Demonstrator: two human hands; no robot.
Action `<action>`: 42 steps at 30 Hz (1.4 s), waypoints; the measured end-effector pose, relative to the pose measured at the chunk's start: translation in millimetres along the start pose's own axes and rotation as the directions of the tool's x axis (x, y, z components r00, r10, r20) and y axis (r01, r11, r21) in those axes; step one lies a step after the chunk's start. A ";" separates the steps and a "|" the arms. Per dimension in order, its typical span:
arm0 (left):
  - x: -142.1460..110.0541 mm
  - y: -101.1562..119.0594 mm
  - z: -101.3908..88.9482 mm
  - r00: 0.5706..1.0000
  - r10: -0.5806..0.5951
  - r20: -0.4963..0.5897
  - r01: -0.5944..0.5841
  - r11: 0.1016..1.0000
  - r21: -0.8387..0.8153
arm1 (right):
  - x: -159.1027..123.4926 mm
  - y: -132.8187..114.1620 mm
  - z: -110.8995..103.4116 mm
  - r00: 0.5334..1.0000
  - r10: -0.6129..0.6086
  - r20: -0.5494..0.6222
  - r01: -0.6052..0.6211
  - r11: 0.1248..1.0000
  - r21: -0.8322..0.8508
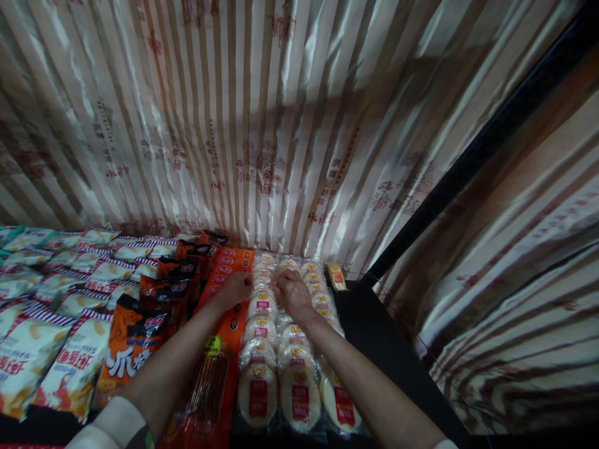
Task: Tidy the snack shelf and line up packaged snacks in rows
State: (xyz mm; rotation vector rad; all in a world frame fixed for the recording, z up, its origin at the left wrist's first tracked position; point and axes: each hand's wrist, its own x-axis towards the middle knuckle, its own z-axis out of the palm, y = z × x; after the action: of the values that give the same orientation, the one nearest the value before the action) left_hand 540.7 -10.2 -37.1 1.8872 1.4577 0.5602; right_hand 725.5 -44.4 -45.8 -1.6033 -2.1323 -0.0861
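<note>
Three columns of round, pale wrapped crackers with red labels lie overlapping on a black surface. My right hand is over the far part of the middle column, its fingers bunched together against the wrapped crackers. My left hand is at the far left edge of the columns, above a long orange pack of brown sticks. Its fingers are curled in. What either hand pinches, if anything, is hidden in the dim light.
Left of the orange pack stand rows of orange-and-black snack bags and white snack bags. A small yellow packet sits by the far right corner of the black table. Striped printed sheeting hangs behind, with a dark slanting pole at right.
</note>
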 end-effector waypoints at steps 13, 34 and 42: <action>-7.3 6.2 3.8 0.998 -0.020 -0.060 0.025 0.996 0.081 | -10.6 -4.9 -0.5 0.999 -0.014 -0.052 0.015 1.000 0.013; -9.7 11.1 5.6 0.994 -0.052 -0.099 0.066 0.988 0.137 | -23.9 -18.8 -29.9 0.943 -0.120 0.309 0.089 0.990 0.113; -11.7 11.4 5.3 0.994 -0.044 -0.096 0.056 0.991 0.120 | -20.6 -22.4 -34.0 0.929 -0.155 0.337 0.146 0.988 0.052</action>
State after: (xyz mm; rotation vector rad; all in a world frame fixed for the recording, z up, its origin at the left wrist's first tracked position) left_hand 548.7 -24.4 -31.6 1.9350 1.6286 0.5524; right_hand 720.3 -80.8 -18.8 -1.5249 -2.5060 0.1841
